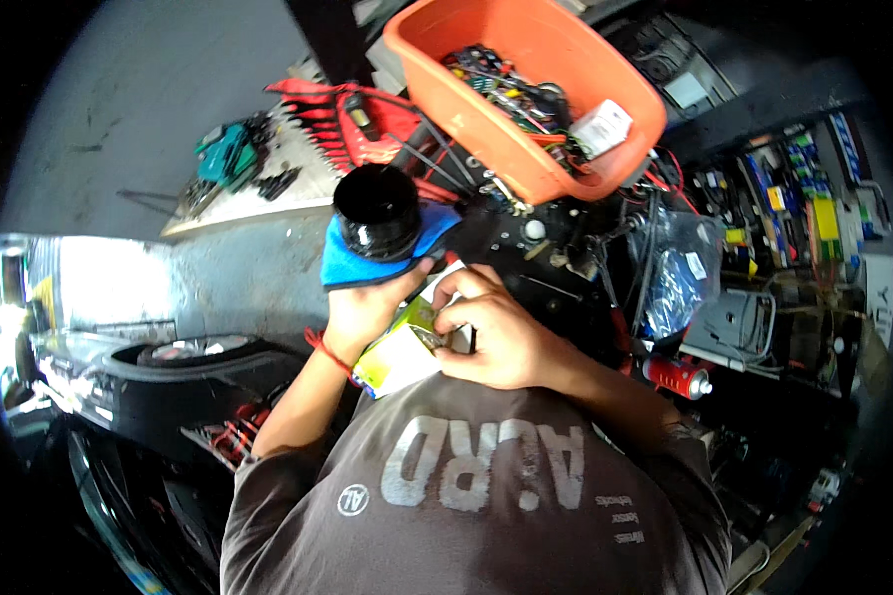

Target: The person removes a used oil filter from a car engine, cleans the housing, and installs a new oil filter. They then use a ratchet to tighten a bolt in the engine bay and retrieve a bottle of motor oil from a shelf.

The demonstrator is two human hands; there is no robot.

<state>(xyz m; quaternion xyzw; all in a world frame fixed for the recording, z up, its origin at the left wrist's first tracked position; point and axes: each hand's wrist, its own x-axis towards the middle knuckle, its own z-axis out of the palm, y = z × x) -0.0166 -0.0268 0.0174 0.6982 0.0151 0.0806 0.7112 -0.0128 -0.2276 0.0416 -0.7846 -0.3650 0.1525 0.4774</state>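
Note:
My left hand (362,317) is closed round a blue cloth (345,264), just beyond which a glossy black cylinder (379,223) stands up. Whether my fingers reach the cylinder through the cloth is hidden. Close to my chest, a small white and yellow-green cardboard box (399,361) lies tilted between my hands. My right hand (496,332) has its fingers curled and pinched at the box's upper end. Something small and dull shows by those fingertips, too indistinct to name.
An orange plastic bin (526,124) of mixed small parts stands on the cluttered bench ahead. Left of it lie a red toothed holder (367,129) and a teal power tool (230,157). A red spray can (677,378) lies at right; a dark car (159,397) is at left.

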